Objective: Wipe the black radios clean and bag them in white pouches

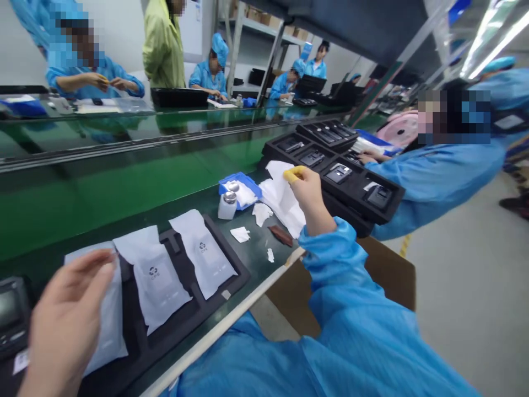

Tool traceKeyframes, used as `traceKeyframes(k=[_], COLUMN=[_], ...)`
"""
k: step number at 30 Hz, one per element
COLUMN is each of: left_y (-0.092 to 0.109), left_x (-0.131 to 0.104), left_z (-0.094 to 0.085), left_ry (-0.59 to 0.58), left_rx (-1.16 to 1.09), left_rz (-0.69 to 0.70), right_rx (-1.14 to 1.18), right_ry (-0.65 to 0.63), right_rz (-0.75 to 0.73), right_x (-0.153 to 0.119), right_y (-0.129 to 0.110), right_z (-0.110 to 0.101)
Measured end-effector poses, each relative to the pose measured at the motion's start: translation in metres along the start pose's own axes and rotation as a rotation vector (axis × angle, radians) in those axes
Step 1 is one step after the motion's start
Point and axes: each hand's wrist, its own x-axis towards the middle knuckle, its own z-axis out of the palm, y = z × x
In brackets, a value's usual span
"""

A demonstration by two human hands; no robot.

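Observation:
My left hand (70, 311) hovers at the lower left over a frosted plastic bag (109, 325), thumb and fingers a little apart with nothing visible between them. That bag and two others, a middle bag (159, 286) and a right bag (204, 256), lie in a black compartment tray (194, 306). Each of the latter two carries a printed recycling mark and holds a flat item. Yellow finger covers tip my right hand (308, 190), which is pinched closed above a crumpled white sheet (285, 207). Whatever its fingertips hold, if anything, cannot be made out.
A pump bottle (227, 205) stands by a blue tray (252, 184) of white wipes. Paper scraps (240, 234) and a brown strip (281, 235) lie nearby. Black trays (351, 184) of devices are stacked at right, beside a co-worker's blue sleeve (433, 182). A dark device (14, 314) sits far left.

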Motion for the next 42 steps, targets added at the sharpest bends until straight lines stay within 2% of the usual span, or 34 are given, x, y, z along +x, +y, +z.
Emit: traceKeyframes(k=[1,2,4,5,7,8,12,14,16,19,21,23,26,29,33,38,42], left_y=[0.003,0.005,0.011,0.014,0.021,0.023,0.028,0.026,0.021,0.012,0.005,-0.001,-0.01,-0.019,-0.028,-0.031,-0.031], left_x=[-0.003,-0.006,-0.011,-0.014,-0.016,-0.017,-0.017,-0.017,-0.017,-0.016,-0.016,-0.017,-0.019,-0.021,-0.025,-0.029,-0.03], left_z=[0.008,0.016,0.029,0.034,0.038,0.037,0.015,0.002,-0.011,-0.031,-0.045,-0.06,-0.08,-0.099,-0.121,-0.135,-0.137], left_ry=[-0.067,-0.184,-0.384,-0.452,-0.545,-0.539,-0.34,-0.201,-0.047,0.128,0.176,0.201,0.239,0.284,0.335,0.355,0.315], left_rx=[-0.045,-0.087,-0.268,-0.394,-0.618,-0.7,-0.839,-0.844,-0.835,-0.803,-0.769,-0.736,-0.678,-0.589,-0.494,-0.443,-0.408], left_rz=[-0.05,-0.104,-0.194,-0.219,-0.223,-0.191,-0.049,-0.058,-0.123,-0.204,-0.217,-0.209,-0.201,-0.23,-0.242,-0.272,-0.301], right_rx=[0.061,0.143,0.448,0.521,0.521,0.484,0.316,0.271,0.258,0.296,0.365,0.443,0.491,0.351,0.027,-0.045,-0.021], right_ry=[-0.026,-0.058,-0.177,-0.249,-0.355,-0.373,-0.291,-0.263,-0.333,-0.533,-0.598,-0.608,-0.641,-0.724,-0.945,-1.098,-1.143], right_rz=[-0.066,-0.151,-0.433,-0.558,-0.767,-0.856,-1.111,-1.195,-1.296,-1.4,-1.367,-1.268,-1.091,-0.973,-0.895,-0.768,-0.659], right_x=[-0.014,-0.031,-0.072,-0.093,-0.134,-0.151,-0.197,-0.211,-0.222,-0.229,-0.227,-0.221,-0.212,-0.21,-0.221,-0.242,-0.255], right_y=[-0.021,-0.043,-0.081,-0.097,-0.121,-0.129,-0.148,-0.154,-0.16,-0.173,-0.186,-0.203,-0.235,-0.268,-0.3,-0.319,-0.324], right_z=[0.003,0.008,0.021,0.029,0.044,0.052,0.082,0.093,0.098,0.098,0.097,0.1,0.115,0.145,0.195,0.251,0.273])
